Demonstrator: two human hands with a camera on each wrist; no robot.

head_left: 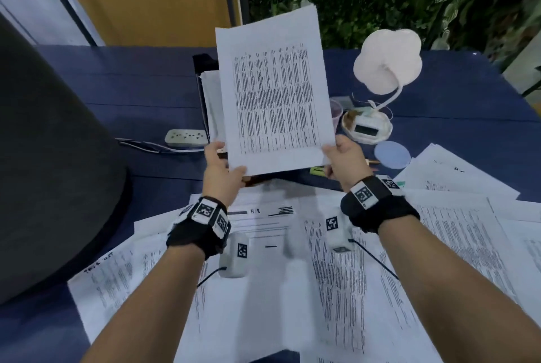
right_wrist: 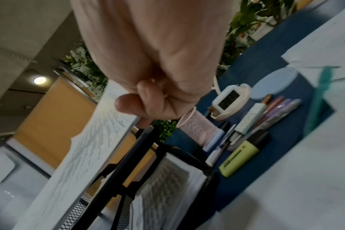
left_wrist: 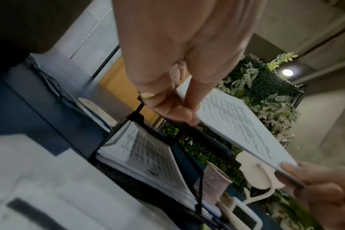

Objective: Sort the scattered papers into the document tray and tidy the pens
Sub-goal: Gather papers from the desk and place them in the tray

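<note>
Both hands hold a thin stack of printed sheets point(head_left: 275, 93) point(left_wrist: 244, 124) point(right_wrist: 89, 147) tilted up above the black mesh document tray point(head_left: 202, 90) point(left_wrist: 140, 185) point(right_wrist: 209, 171). My left hand point(head_left: 222, 163) point(left_wrist: 173, 102) pinches the stack's lower left corner; my right hand point(head_left: 344, 154) point(right_wrist: 146, 101) pinches the lower right corner. The tray's lower tier holds papers point(left_wrist: 146, 155). More scattered papers point(head_left: 336, 260) cover the blue table near me. Several pens and a yellow highlighter point(right_wrist: 240, 157) lie loose beside a pink mesh pen cup point(right_wrist: 197, 124) point(head_left: 335, 112).
A white desk lamp point(head_left: 386, 64) with a clock base point(head_left: 366, 128) stands right of the tray, a pale blue round coaster point(head_left: 392, 154) beside it. A power strip point(head_left: 186, 137) lies left of the tray. A dark rounded chair back point(head_left: 52, 157) rises at left. Plants line the back.
</note>
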